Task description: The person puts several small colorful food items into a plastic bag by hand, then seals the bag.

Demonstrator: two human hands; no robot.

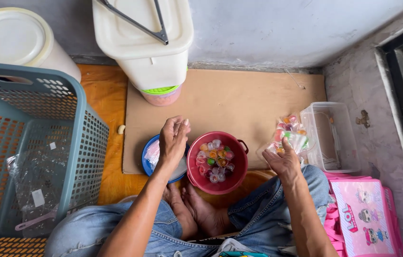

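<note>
I sit cross-legged on the floor. A red bowl (237, 178) in front of my feet holds several small colourful jelly cups (215, 161). My left hand (173, 139) hovers over a blue plate (147, 164) just left of the bowl, fingers loosely together; I cannot tell whether it holds anything. My right hand (284, 161) grips a clear plastic bag of jelly cups (289, 134) to the right of the bowl, beside a clear plastic box (332, 138).
A brown cardboard sheet (239, 97) covers the orange floor. A blue-grey perforated basket (34, 152) stands at left, a white lidded bucket (13, 40) and a white container (146, 45) at the back. Pink printed bags (365, 219) lie at right by the wall.
</note>
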